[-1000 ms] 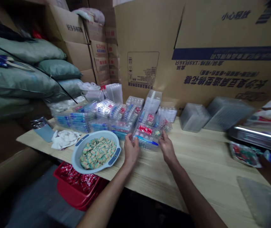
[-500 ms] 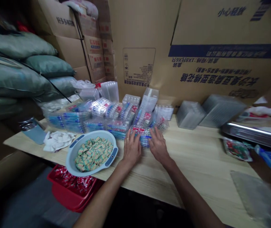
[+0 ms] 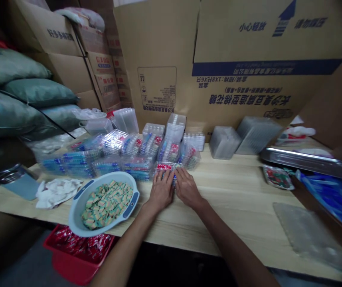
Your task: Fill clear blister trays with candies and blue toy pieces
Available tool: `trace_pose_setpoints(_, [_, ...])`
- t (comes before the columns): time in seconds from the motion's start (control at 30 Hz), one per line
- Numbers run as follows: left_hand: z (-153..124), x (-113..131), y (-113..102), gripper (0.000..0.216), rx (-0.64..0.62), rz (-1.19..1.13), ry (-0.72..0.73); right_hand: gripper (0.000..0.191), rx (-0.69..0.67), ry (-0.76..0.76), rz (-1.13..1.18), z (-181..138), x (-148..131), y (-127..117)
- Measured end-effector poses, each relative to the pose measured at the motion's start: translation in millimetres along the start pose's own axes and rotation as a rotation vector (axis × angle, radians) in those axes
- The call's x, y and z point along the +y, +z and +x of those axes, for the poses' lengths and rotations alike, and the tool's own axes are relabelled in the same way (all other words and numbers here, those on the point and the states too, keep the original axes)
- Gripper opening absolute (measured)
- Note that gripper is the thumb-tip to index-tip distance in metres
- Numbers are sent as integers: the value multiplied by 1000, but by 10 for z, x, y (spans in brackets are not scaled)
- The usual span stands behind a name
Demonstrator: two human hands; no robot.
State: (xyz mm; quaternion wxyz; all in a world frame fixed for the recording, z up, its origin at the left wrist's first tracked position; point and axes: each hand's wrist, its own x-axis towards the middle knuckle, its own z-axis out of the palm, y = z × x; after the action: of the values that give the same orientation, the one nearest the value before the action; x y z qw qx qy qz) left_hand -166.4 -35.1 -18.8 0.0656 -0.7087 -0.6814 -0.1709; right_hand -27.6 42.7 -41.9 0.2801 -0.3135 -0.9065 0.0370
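At the middle of the table, a stack of clear plastic trays [image 3: 165,166] with red and blue contents sits at the front of a row of similar stacks. My left hand [image 3: 161,191] rests its outstretched fingers on the near left part of this stack. My right hand [image 3: 188,188] lies close beside it, fingers extended over the near right part. Both hands press flat against the stack and hide much of its front. To the left stands a pale blue basin [image 3: 72,215] full of small green-and-tan wrapped pieces [image 3: 107,205].
Filled tray stacks [image 3: 78,163] spread left; nested clear trays [image 3: 224,141] stand near a large carton [image 3: 159,44]. A blue jar [image 3: 21,183] and white cloth [image 3: 57,192] lie left, a metal tray [image 3: 311,161] and plastic sheet [image 3: 308,231] right. Below is a red bin [image 3: 78,269].
My hands have come closer together at the front stack, the right one shifting inward. The view has turned to the right, bringing more of the blue material there into sight.
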Motion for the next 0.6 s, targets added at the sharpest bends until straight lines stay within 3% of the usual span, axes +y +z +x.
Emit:
trace_pose_setpoints(0.33, [-39,10,47,68,72,-2,28,54,-11,34,72,-11,13,66])
trace_pose_setpoints(0.43, [0,-3,-12,65,62,4,30,56,-18,49,109,16,10,-22])
trace_pose_setpoints(0.6, [14,9,-128,63,54,23,27,60,98,117,197,-81,61,-199])
